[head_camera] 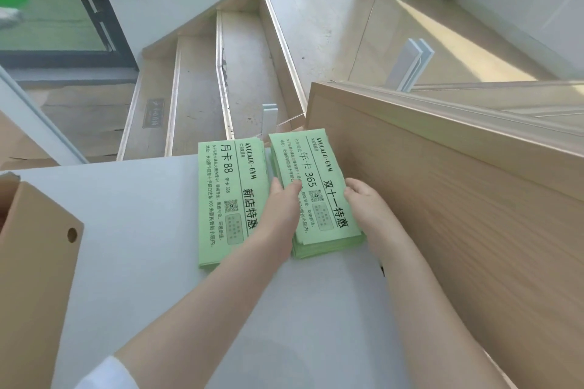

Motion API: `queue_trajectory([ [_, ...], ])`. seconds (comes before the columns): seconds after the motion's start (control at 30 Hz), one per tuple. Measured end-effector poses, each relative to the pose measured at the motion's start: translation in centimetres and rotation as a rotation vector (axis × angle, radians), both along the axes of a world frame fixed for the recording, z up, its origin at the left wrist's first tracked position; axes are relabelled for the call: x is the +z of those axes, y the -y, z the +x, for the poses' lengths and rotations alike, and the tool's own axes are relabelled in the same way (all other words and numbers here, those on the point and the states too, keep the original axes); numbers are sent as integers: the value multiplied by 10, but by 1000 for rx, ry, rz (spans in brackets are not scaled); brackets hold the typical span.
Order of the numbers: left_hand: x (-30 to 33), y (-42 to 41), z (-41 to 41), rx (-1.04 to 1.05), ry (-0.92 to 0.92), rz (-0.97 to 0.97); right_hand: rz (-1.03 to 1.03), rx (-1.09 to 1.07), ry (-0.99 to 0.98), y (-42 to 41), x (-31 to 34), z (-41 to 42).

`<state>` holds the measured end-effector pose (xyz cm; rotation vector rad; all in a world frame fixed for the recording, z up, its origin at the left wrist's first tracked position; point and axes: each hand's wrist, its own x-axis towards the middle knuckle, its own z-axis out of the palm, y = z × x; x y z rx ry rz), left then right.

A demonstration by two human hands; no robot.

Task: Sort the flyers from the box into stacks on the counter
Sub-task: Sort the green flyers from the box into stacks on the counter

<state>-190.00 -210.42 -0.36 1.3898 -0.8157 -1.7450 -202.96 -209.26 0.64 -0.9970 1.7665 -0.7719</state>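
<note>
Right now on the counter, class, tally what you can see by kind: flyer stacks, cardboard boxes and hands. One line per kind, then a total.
Green flyer stacks: 2, the left stack and the right stack
Cardboard boxes: 1, the box
Hands: 2, the left hand and the right hand
Total: 5

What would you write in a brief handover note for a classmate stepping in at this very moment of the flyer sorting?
Left hand: flat on the left edge of the right stack, fingers on top.
Right hand: on that stack's right edge, squaring it.
Both stacks lie side by side on the counter; the left stack is thinner.
Done: two stacks started.
Left: the box sits at the left; its contents are hidden, so check it.
</note>
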Motion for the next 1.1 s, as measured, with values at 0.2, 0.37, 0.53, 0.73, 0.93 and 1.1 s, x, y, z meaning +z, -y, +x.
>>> queue_trajectory([
  [0.2,-9,-23,-6,0,56,49,-44,-48,187,-17,-9,2],
  [0.37,-12,-28,-11,-5,99,8,-34,-35,190,-19,-12,3],
  [0.53,-11,-29,-9,-24,120,-4,-26,13,117,-17,-13,2],
  [0.73,1,-35,-6,-16,65,-21,-111,49,-96,-27,-5,8],
  [0.93,37,-54,15,-28,-24,-216,-313,116,-330,-55,4,23],
  [1.1,57,-74,60,-18,188,-429,-444,267,-295,-69,17,56],
])
